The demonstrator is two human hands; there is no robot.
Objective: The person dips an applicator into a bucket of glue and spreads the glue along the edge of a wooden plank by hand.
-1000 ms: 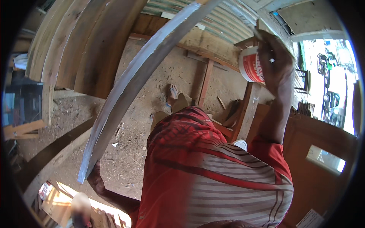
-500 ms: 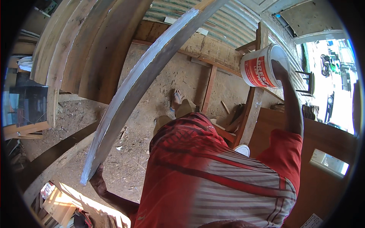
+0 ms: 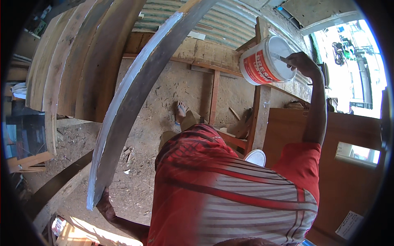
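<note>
A long brown wooden board (image 3: 139, 90) runs from the top edge down to the lower left. White paste (image 3: 117, 98) coats its narrow side for most of the length. My left hand (image 3: 106, 205) is closed on the board's near end. At the upper right, a white bucket (image 3: 248, 67) with a red label lies tilted, its mouth toward my right hand (image 3: 303, 64). That hand is closed around a putty knife (image 3: 280, 58), whose blade reaches into the bucket's mouth. White material shows inside the bucket.
Several wide planks (image 3: 82, 53) stand at the upper left. A wooden frame (image 3: 213, 98) crosses the dirt floor, with a white round lid (image 3: 255, 157) near my right side. A brown panel (image 3: 287, 135) is at the right. Corrugated metal sheeting (image 3: 184, 20) lines the far side.
My right hand has come out of the bucket, and the putty knife now shows in it. The whole view has shifted somewhat; my left hand keeps its grip on the board.
</note>
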